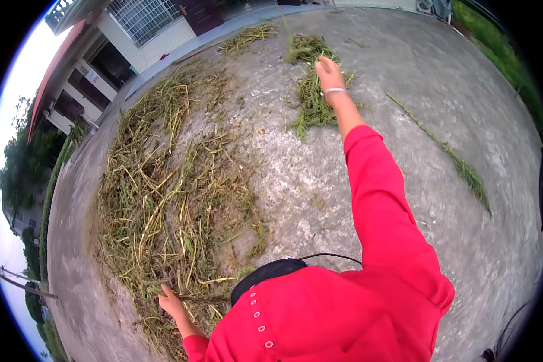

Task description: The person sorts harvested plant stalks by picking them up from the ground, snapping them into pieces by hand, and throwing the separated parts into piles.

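My left hand (pixel 174 304) is closed at the lower left, with a few dark stalks running from it to the right across a broad heap of cut plant stalks (pixel 157 205). Reaching far forward, my right hand (pixel 330 73) has its fingers pressed together over a smaller pile of green leafy stalks (pixel 314 99); what is between them is too small to make out. A blurred green stem (pixel 288 33) shows just left of its fingertips.
One long leafy stalk (pixel 446 148) lies on the concrete at the right. A small stalk clump (pixel 247 37) lies near the house (pixel 157 51) at the top left. Grass (pixel 495 45) borders the concrete at the upper right.
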Demonstrator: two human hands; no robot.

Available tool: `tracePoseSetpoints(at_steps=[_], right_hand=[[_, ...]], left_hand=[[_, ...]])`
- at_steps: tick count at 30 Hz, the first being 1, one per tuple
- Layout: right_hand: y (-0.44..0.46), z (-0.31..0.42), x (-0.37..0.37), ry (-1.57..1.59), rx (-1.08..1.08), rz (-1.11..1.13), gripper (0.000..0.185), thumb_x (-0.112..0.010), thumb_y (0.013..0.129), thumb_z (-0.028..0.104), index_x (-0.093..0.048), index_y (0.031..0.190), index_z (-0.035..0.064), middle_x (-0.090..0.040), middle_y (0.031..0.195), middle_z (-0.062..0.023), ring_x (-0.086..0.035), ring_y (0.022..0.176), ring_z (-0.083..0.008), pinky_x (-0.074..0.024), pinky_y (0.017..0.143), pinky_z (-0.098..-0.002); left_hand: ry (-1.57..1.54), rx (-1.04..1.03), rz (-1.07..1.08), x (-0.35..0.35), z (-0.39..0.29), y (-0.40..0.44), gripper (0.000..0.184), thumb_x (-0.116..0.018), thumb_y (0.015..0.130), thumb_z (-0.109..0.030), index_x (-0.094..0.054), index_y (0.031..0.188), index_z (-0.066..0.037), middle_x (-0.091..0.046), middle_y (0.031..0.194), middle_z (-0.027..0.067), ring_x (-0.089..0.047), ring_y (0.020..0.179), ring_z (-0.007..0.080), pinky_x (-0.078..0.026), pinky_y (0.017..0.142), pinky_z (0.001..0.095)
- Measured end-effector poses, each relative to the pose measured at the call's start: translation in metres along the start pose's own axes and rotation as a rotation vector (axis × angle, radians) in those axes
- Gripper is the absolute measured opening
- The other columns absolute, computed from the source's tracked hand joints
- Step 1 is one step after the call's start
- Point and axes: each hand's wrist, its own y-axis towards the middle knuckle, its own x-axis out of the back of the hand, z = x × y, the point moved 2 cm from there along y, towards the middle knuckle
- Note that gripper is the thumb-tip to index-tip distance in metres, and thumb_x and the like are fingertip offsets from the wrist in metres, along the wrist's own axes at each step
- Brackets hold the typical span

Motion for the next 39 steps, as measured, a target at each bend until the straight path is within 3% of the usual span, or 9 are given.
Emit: tracePoseSetpoints(at_steps=[7, 12, 15, 16, 21, 25, 30, 35, 39], right_hand=[[-0.153, 0.006, -0.065, 0.079, -0.566, 0.725, 0.029, -0.056, 0.086, 0.033, -0.058, 0.077, 0.0053, -0.048, 0.055, -0.0005, -0.043, 0.041, -0.0088, -0.0425, 0.036, -0.0263], [-0.317, -0.046, -0.033, -0.054, -0.728, 1.108, 0.033, -0.063, 0.080, 0.038, -0.057, 0.074, 0.0056, -0.050, 0.057, -0.0035, -0.047, 0.044, -0.0136, -0.0458, 0.041, -0.0313], [-0.349, -0.041, -0.003, -0.359, -0.154, 1.236, 0.031, -0.067, 0.075, 0.033, -0.059, 0.088, 0.0059, -0.058, 0.071, -0.0102, -0.057, 0.063, -0.0229, -0.0507, 0.061, -0.0378], [-0.357, -0.036, 0.008, -0.387, -0.014, 1.144, 0.047, -0.070, 0.071, 0.029, -0.052, 0.109, 0.0077, -0.059, 0.092, -0.0136, -0.056, 0.088, -0.0305, -0.0435, 0.083, -0.0413], [-0.373, -0.002, 0.035, -0.584, 0.449, 0.932, 0.062, -0.070, 0.069, 0.027, -0.041, 0.121, 0.0112, -0.056, 0.103, -0.0133, -0.052, 0.099, -0.0325, -0.0356, 0.091, -0.0438], [-0.389, -0.019, 0.065, -0.494, 0.011, 1.163, 0.058, -0.069, 0.066, 0.019, -0.043, 0.116, 0.0109, -0.055, 0.098, -0.0126, -0.053, 0.098, -0.0318, -0.0382, 0.088, -0.0442], [-0.417, -0.027, 0.145, -0.520, -0.187, 0.906, 0.048, -0.061, 0.068, 0.008, -0.045, 0.113, 0.0104, -0.052, 0.098, -0.0130, -0.053, 0.092, -0.0331, -0.0444, 0.075, -0.0410], [-0.465, -0.045, 0.237, -0.781, -0.379, 0.862, 0.044, -0.060, 0.069, 0.007, -0.048, 0.111, 0.0132, -0.051, 0.099, -0.0135, -0.053, 0.094, -0.0339, -0.0456, 0.076, -0.0417], [-0.478, -0.047, 0.296, -0.919, -0.651, 0.673, 0.045, -0.061, 0.071, 0.009, -0.047, 0.114, 0.0120, -0.055, 0.098, -0.0176, -0.055, 0.090, -0.0360, -0.0460, 0.077, -0.0423]], left_hand=[[-0.255, -0.134, 0.207, -0.063, -0.052, -0.018, 0.035, -0.049, 0.092, -0.031, -0.051, 0.072, -0.001, -0.047, 0.064, 0.0005, -0.039, 0.055, 0.0084, -0.032, 0.049, 0.0268], [-0.496, -0.090, 0.281, -0.088, -0.131, -0.020, 0.032, -0.046, 0.093, -0.027, -0.049, 0.073, -0.003, -0.046, 0.064, 0.0007, -0.039, 0.056, 0.0086, -0.035, 0.053, 0.0260], [-0.718, -0.009, 0.434, -0.101, -0.158, -0.018, 0.032, -0.045, 0.094, -0.030, -0.050, 0.074, -0.006, -0.050, 0.068, 0.0018, -0.044, 0.058, 0.0089, -0.037, 0.053, 0.0248], [-0.789, 0.011, 0.444, -0.107, -0.162, -0.017, 0.033, -0.045, 0.094, -0.031, -0.050, 0.073, -0.006, -0.051, 0.069, 0.0022, -0.046, 0.060, 0.0098, -0.038, 0.054, 0.0250], [-1.092, 0.230, 0.507, -0.126, -0.198, -0.030, 0.037, -0.046, 0.092, -0.038, -0.046, 0.071, -0.008, -0.053, 0.071, 0.0042, -0.051, 0.066, 0.0145, -0.042, 0.059, 0.0273], [-1.093, 0.467, 0.650, -0.146, -0.207, -0.037, 0.041, -0.048, 0.088, -0.046, -0.046, 0.072, -0.009, -0.053, 0.074, 0.0039, -0.052, 0.069, 0.0180, -0.043, 0.062, 0.0316], [-0.530, 0.260, 1.085, -0.185, -0.194, -0.069, 0.068, -0.049, 0.086, -0.050, -0.028, 0.134, -0.006, -0.033, 0.127, 0.0197, -0.033, 0.120, 0.0342, -0.037, 0.093, 0.0520], [-0.086, 0.049, 1.348, -0.183, -0.145, -0.102, 0.070, -0.045, 0.085, -0.056, -0.036, 0.131, -0.004, -0.034, 0.134, 0.0192, -0.031, 0.126, 0.0324, -0.038, 0.093, 0.0477], [0.013, 0.187, 1.467, -0.182, -0.055, -0.101, 0.048, -0.049, 0.089, -0.044, -0.052, 0.116, -0.004, -0.057, 0.103, 0.0076, -0.054, 0.092, 0.0168, -0.044, 0.072, 0.0310]])
